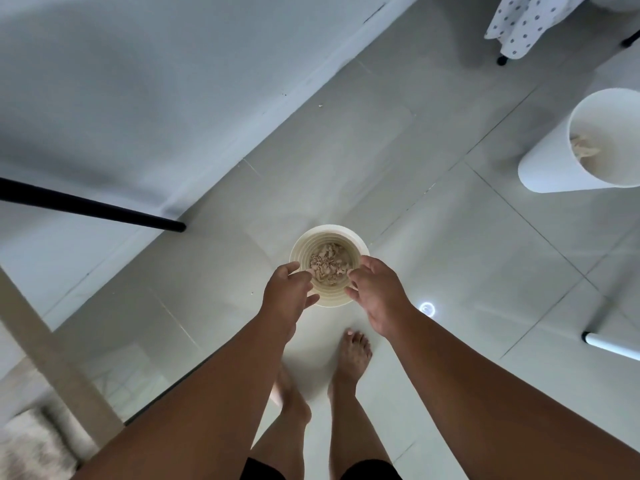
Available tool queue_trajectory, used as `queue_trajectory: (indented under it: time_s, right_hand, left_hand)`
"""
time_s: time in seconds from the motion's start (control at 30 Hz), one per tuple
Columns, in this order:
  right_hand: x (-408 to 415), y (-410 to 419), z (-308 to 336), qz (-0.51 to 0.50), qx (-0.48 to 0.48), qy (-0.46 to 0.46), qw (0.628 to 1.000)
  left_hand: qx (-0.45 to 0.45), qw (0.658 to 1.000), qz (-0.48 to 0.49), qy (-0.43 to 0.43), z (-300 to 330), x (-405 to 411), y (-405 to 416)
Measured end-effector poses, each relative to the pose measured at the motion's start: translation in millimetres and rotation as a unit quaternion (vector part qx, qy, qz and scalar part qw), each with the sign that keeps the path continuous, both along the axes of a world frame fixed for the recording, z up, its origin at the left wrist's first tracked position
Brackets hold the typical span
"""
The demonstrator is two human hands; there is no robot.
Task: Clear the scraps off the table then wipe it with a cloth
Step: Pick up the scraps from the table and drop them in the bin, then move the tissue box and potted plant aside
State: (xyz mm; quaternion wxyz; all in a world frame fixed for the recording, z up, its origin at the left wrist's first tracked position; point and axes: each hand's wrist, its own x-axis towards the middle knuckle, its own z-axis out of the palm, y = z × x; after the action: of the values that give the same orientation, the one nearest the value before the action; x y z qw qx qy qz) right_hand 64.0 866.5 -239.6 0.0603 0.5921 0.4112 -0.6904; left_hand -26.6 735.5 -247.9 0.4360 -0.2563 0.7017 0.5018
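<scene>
Open tiled floor (398, 174) stretches ahead and to the right of a small bowl (329, 299). A white bin (554, 168) stands far right. A black table leg (104, 207) crosses at left, beside a pale slanted post (52, 348) near left.

Scraps (327, 264) in bowl (349, 235) between hands; bin (550, 168) far right; table leg (104, 209) left.
</scene>
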Motion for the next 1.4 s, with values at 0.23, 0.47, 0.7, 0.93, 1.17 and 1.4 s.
queue_trajectory:
  time_s: [0.23, 0.47, 0.7, 0.93, 1.17, 1.4]
  right_hand:
    - [1.7, -2.3, 25.8, -0.003, -0.008, 0.018, 1.0]
    - [2.5, -9.5, 79.9, 0.049, 0.012, 0.054, 0.997]
    - [-5.0, -28.3, 158.4, 0.107, -0.008, 0.129, 0.986]
    - [-20.7, -76.1, 218.9, 0.18, 0.017, 0.18, 0.967]
    - [-48.5, -164.5, 260.5, 0.303, 0.038, 0.211, 0.929]
    - [-55.4, -288.9, 278.0, 0.403, 0.083, 0.222, 0.884]
  left_hand:
    - [0.009, 1.0, -0.005, 0.01, 26.0, -1.9, -3.7]
    - [-0.003, 0.999, -0.034, 0.026, 106.5, 2.1, -8.2]
    - [0.023, 0.996, -0.022, 0.088, 197.5, 8.2, -51.5]
    - [0.044, 0.986, 0.036, 0.157, 269.8, 7.0, -137.6]
    - [0.048, 0.972, 0.114, 0.199, 296.0, 11.9, -243.3]
    - [0.047, 0.959, 0.172, 0.222, 298.4, 24.1, -370.0]
